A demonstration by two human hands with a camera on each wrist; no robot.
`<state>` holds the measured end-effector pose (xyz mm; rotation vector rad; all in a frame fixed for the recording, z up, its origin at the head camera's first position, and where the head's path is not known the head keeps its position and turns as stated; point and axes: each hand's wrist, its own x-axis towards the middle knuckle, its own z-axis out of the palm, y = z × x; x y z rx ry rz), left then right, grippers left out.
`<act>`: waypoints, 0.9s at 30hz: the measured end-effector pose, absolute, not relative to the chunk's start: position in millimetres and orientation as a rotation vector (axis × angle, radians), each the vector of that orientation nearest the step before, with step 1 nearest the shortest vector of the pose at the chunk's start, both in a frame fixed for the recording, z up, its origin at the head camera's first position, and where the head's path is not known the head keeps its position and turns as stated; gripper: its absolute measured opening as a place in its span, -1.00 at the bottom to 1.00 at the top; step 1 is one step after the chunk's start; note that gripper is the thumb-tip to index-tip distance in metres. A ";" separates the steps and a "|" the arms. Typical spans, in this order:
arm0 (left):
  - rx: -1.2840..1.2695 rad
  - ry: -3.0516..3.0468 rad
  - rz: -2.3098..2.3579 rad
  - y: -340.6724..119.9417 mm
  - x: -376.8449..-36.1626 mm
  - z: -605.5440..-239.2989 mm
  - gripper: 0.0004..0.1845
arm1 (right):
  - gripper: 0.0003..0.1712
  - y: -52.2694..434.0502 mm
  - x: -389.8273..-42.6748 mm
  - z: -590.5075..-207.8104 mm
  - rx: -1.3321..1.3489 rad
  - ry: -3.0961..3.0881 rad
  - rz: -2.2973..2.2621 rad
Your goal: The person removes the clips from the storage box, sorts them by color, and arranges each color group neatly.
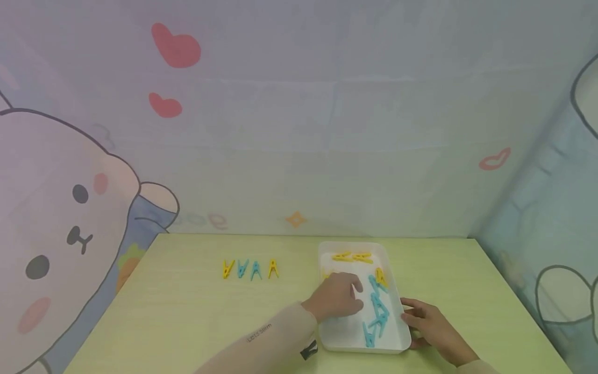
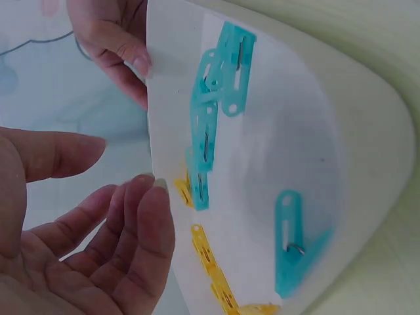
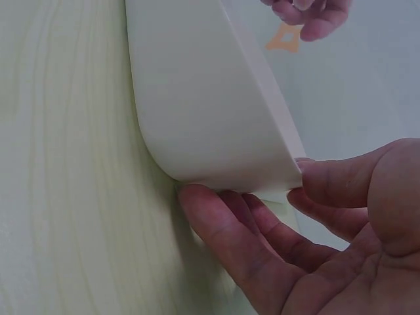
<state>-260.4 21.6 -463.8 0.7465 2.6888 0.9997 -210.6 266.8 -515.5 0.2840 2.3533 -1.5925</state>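
My left hand [image 1: 337, 297] hovers over the white tray [image 1: 334, 340], its fingers loosely bent. In the left wrist view a gap shows between the thumb [image 2: 62, 154] and fingers, with nothing held. Beneath it in the tray lie several blue clothespins [image 2: 207, 131] in an overlapping row and several yellow clothespins [image 2: 215, 272]. One blue clothespin [image 2: 292, 246] lies apart in the tray; the left hand hides it in the head view. My right hand [image 1: 431, 327] grips the tray's right side, thumb at the rim [image 3: 292, 141] and fingers against the outer wall.
Left of the tray, a row stands out on the pale wood-grain table [image 1: 163, 296]: a yellow clothespin [image 1: 227, 269], two blue clothespins [image 1: 256, 270] and another yellow clothespin [image 1: 273, 268]. A printed cloth [image 1: 327, 130] hangs behind the table.
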 end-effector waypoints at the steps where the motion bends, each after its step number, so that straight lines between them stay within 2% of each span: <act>1: 0.770 2.692 0.976 25.2 -259.9 -463.5 -0.76 | -0.44 266.5 -210.6 -515.5 0.286 2.353 -1.594; 10: 0.804 2.698 0.568 64.2 -259.8 -463.3 -0.68 | -0.43 268.9 -207.0 -515.5 0.198 2.323 -1.650; 16: 0.804 2.697 0.447 82.5 -262.1 -475.7 -0.62 | -0.38 274.0 -206.8 -516.8 0.117 2.301 -1.657; 27: 0.752 2.728 0.266 101.9 -252.9 -494.9 -0.67 | -0.37 274.9 -207.2 -515.6 0.124 2.298 -1.662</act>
